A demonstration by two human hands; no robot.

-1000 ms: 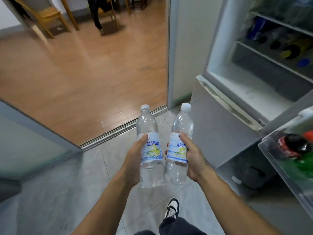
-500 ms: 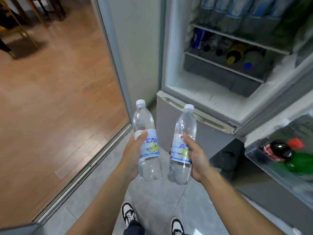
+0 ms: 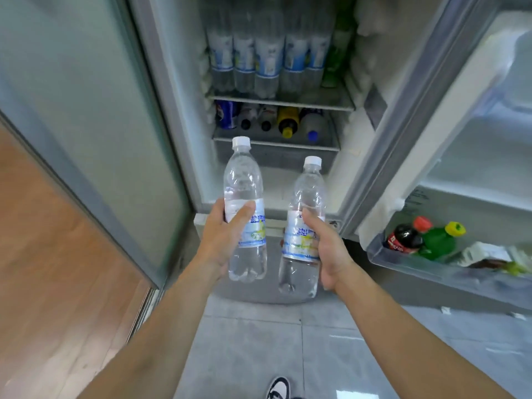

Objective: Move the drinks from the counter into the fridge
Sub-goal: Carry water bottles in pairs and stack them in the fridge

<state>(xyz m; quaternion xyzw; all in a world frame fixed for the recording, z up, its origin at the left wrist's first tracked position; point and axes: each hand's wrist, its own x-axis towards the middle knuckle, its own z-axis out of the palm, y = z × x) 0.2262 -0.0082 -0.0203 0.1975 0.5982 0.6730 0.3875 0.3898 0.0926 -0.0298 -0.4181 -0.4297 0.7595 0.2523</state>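
My left hand [image 3: 223, 237] grips a clear water bottle [image 3: 244, 182] with a white cap and a blue-and-white label, held upright. My right hand [image 3: 325, 249] grips a second bottle of the same kind [image 3: 306, 194], a little lower and to the right. Both bottles are held in front of the open fridge [image 3: 276, 185], just outside its bottom shelf. The upper shelf holds a row of several similar bottles [image 3: 267, 53]. Below it, several bottles and a can [image 3: 276, 122] lie on their sides, caps toward me.
The open fridge door [image 3: 472, 156] stands at the right; its lower bin [image 3: 431, 272] holds a cola bottle [image 3: 403, 239] and a green bottle [image 3: 439, 240]. A frosted glass sliding panel [image 3: 86, 125] is at the left, with wooden floor beyond. My shoe [image 3: 277, 388] is on the grey tiles.
The view has swung right and closer to the fridge, which now faces me squarely. Both hands have carried their bottles up toward the fridge opening.
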